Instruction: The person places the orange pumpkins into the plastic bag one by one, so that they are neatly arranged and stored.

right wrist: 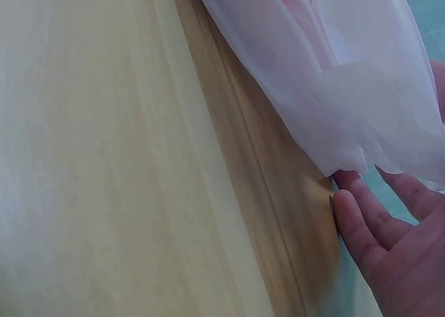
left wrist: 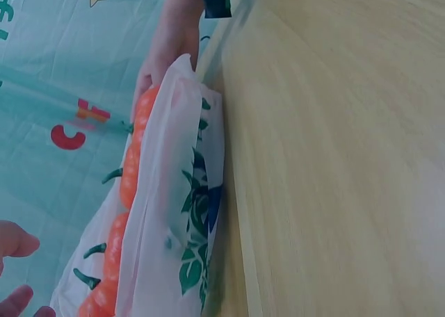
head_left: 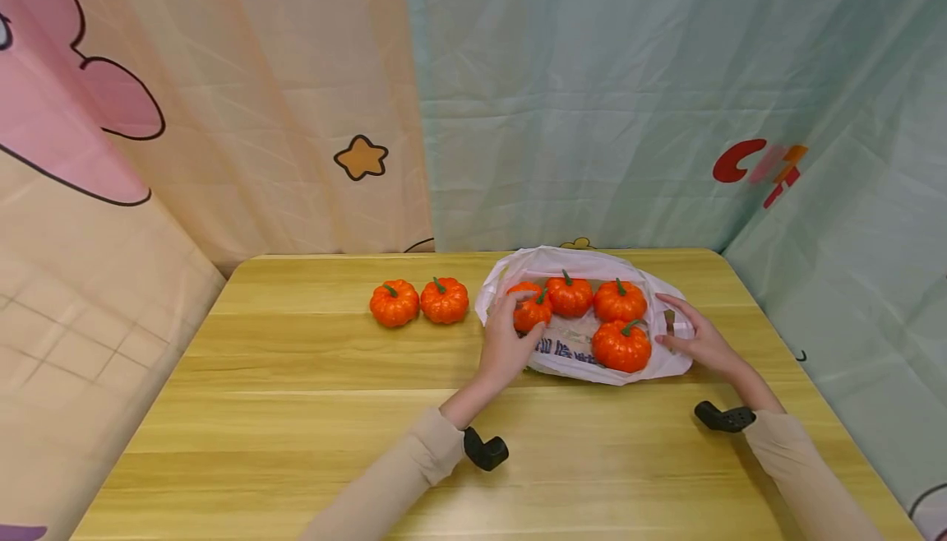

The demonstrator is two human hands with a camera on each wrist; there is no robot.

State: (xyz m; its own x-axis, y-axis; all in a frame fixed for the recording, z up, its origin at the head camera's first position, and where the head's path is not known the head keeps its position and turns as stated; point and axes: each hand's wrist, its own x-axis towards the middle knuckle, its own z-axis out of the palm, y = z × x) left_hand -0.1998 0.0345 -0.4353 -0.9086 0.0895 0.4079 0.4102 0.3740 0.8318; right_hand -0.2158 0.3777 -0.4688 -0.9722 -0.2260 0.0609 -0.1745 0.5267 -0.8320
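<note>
A white plastic bag (head_left: 570, 260) with its mouth spread wide lies at the back right of the table, its side printed with green leaves in the left wrist view. Inside it are several orange pumpkins with green stems, one at front right (head_left: 620, 349). My left hand (head_left: 506, 345) is over the leftmost pumpkin (head_left: 534, 316), thumb and fingers spread around it in the head view; the left wrist view shows its fingertips (left wrist: 17, 239) apart from the pumpkins. At the bag's right end, my right hand (head_left: 699, 337) touches the plastic, its fingers (right wrist: 354, 223) loosely extended at the lower corner.
Two more pumpkins, one on the left (head_left: 394, 304) and one on the right (head_left: 445, 301), sit side by side on the wooden table (head_left: 296, 409), left of the bag. Patterned curtains (head_left: 562, 113) hang behind the table and along both sides.
</note>
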